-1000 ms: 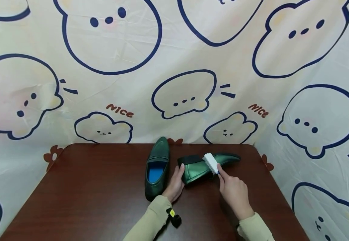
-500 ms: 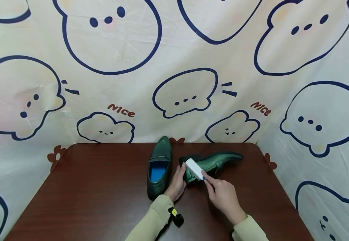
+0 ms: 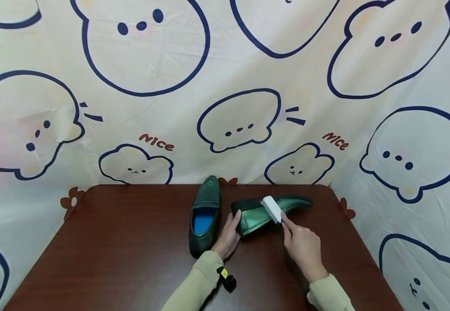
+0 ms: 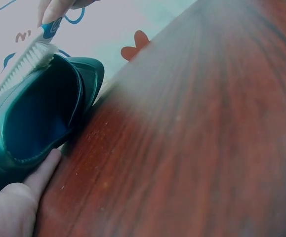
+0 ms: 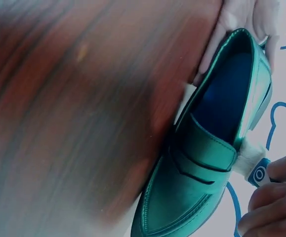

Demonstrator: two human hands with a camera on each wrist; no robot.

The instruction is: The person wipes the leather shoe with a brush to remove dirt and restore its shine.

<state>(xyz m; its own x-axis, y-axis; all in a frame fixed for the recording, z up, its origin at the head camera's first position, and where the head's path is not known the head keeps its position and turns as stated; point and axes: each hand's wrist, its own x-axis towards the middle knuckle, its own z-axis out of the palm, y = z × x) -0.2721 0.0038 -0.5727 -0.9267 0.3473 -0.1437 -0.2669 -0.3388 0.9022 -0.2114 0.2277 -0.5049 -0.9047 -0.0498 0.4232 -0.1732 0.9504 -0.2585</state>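
A shiny green loafer point(image 3: 251, 221) lies tipped on its side, toe to the right, its dark heel and sole facing away. My left hand point(image 3: 226, 238) grips it round the heel, the thumb on one side and fingers on the other, as the right wrist view shows. My right hand point(image 3: 303, 247) pinches the blue neck of a white brush point(image 3: 272, 209). The brush's bristles point(image 4: 26, 69) lie against the shoe's upper side, near its middle. In the right wrist view the loafer's blue insole point(image 5: 224, 98) and strap show.
A second green loafer point(image 3: 205, 199) stands upright just left of my left hand, toe toward the back edge. Both shoes are on a dark brown wooden table point(image 3: 124, 242). Behind and beside the table hangs a pale cloth point(image 3: 186, 112) with cartoon outlines.
The brush went left to the loafer's heel end, then back right to its middle. The loafer rolled toward upright and tipped onto its side again, the left hand keeping hold.
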